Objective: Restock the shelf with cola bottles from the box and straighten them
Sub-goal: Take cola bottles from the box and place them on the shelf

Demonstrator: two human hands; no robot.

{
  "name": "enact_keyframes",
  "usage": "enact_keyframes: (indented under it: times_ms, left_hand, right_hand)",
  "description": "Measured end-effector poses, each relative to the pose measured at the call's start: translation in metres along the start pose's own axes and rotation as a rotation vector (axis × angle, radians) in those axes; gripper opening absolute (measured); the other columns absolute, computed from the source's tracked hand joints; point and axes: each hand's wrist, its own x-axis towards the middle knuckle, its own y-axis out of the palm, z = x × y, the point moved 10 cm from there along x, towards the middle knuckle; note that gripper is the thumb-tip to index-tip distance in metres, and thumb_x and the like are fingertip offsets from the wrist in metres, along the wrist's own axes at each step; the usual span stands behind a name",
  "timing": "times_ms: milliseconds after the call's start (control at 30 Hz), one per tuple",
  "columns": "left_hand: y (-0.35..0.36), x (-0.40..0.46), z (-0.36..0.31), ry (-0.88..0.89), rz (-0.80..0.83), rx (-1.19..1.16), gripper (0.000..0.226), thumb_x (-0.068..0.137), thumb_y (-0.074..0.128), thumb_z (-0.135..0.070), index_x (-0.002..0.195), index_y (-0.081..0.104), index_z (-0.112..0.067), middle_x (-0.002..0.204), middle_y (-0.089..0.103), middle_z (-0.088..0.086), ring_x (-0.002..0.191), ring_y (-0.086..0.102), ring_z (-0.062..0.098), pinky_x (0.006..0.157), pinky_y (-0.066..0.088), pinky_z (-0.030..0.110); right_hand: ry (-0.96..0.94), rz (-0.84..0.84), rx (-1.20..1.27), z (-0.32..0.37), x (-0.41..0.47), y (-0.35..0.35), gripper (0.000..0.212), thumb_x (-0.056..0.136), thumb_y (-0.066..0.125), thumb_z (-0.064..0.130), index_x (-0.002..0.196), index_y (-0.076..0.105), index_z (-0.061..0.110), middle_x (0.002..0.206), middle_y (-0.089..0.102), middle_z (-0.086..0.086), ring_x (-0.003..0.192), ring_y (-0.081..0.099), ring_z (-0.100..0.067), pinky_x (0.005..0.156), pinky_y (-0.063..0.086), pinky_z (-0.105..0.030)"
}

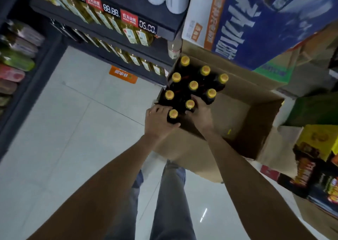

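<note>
- A dark shelf unit [102,16] with red-and-black price tags runs along the aisle's far side, its tiers already lined with yellowish bottles; the open slot for cola cannot be picked out from this angle.
- An open cardboard box [256,115] stands on the pale tiled floor [64,121] just right of the shelf's end, its right half bare and its left half filled.
- Nine cola bottles [193,85] stand upright in that left half, dark bodies packed shoulder to shoulder, yellow caps pointing up at the camera, so each bottle's long axis runs straight up out of the box.
- The left hand [159,122] curls round the nearest bottle [173,114] at the box's near corner, thumb on the near side and fingers on the far side, just below the cap.
- The right hand [200,111] wraps the neighbouring bottle [190,104] one place further in, fingers spread about its shoulder.
- Both hands sit directly over their bottles, the left the nearer to the shelf; the lift would likely need to go straight up along the necks before swinging left toward the tiers.
</note>
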Motion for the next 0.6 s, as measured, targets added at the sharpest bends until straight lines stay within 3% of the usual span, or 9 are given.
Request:
enact_keyframes:
  times_ms: [167, 333, 433, 533, 600]
  left_hand:
    - [0.019, 0.008, 0.008, -0.192, -0.012, 0.037, 0.064, 0.073, 0.064, -0.063, 0.126, 0.047, -0.032, 0.123, 0.055, -0.008, 0.12, 0.042, 0.019, 0.098, 0.027, 0.035]
    - [0.008, 0.005, 0.001, -0.156, -0.081, -0.056, 0.056, 0.075, 0.072, -0.05, 0.124, 0.053, -0.029, 0.115, 0.059, -0.005, 0.11, 0.053, 0.018, 0.092, 0.029, 0.032]
    - [-0.018, -0.012, -0.006, -0.053, -0.158, -0.33, 0.058, 0.071, 0.08, -0.036, 0.124, 0.059, -0.025, 0.121, 0.06, -0.004, 0.114, 0.055, 0.017, 0.093, 0.036, 0.028]
    - [-0.065, -0.044, -0.009, -0.01, -0.241, -0.708, 0.057, 0.069, 0.081, -0.033, 0.121, 0.061, -0.023, 0.118, 0.058, -0.005, 0.111, 0.052, 0.002, 0.094, 0.037, 0.013]
    - [-0.099, -0.068, -0.01, -0.013, -0.298, -0.905, 0.053, 0.071, 0.08, -0.03, 0.119, 0.06, -0.019, 0.116, 0.057, 0.0, 0.11, 0.053, 0.0, 0.094, 0.042, 0.016]
  right_hand:
    - [-0.166, -0.02, -0.155, 0.003, 0.011, 0.016, 0.06, 0.07, 0.079, 0.014, 0.123, 0.053, 0.011, 0.128, 0.047, -0.008, 0.116, 0.05, -0.029, 0.085, 0.05, -0.04]
    - [-0.225, -0.069, -0.098, 0.012, -0.002, -0.001, 0.053, 0.071, 0.079, 0.014, 0.119, 0.058, 0.007, 0.128, 0.053, -0.011, 0.112, 0.053, -0.033, 0.087, 0.05, -0.043]
    - [-0.268, -0.146, -0.048, 0.03, -0.021, -0.035, 0.051, 0.068, 0.081, 0.021, 0.113, 0.061, 0.005, 0.12, 0.061, -0.012, 0.107, 0.055, -0.035, 0.09, 0.045, -0.036]
    - [-0.348, -0.187, 0.063, 0.062, -0.045, -0.079, 0.052, 0.071, 0.071, 0.042, 0.11, 0.063, 0.009, 0.112, 0.064, -0.007, 0.104, 0.055, -0.028, 0.089, 0.035, -0.015]
    - [-0.394, -0.185, 0.198, 0.09, -0.062, -0.107, 0.049, 0.072, 0.071, 0.043, 0.109, 0.063, 0.012, 0.113, 0.061, -0.006, 0.107, 0.053, -0.025, 0.091, 0.039, -0.021]
